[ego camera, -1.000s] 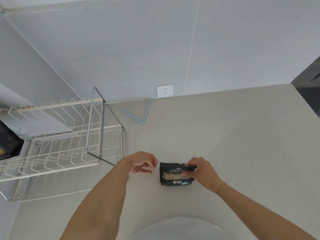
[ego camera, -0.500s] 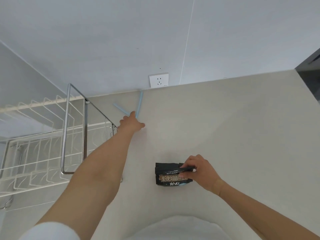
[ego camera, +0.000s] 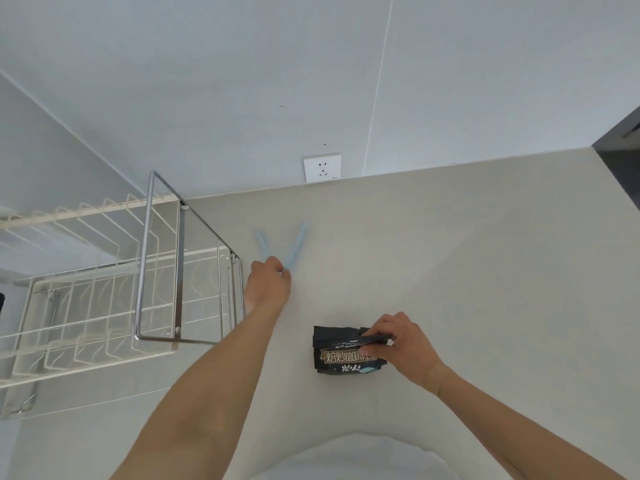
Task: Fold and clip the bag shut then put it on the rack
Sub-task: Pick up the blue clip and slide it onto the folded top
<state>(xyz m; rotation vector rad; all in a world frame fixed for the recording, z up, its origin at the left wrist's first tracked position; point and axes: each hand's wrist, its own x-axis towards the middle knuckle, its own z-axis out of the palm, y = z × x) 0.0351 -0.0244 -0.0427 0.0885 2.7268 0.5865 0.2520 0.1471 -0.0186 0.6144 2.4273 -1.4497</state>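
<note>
Black crinkly foil, that's what the coffee bag (ego camera: pixel 341 351) looks like, so it's probably light, a bit slick and springy, meaning the fold will want to pop open unless it's pinned. It's lying flat on the beige countertop (ego camera: pixel 485 271), and the person's right hand (ego camera: pixel 398 344) is pressing down on the folded top edge, fingers closed on it. Best grab spot seems to be that folded strip. The left hand (ego camera: pixel 268 284) is pinching the hinge end of the pale blue bag clip (ego camera: pixel 294 249), which is gaping in a V. The wire dish rack (ego camera: pixel 104 289) is sitting off to the left.
</note>
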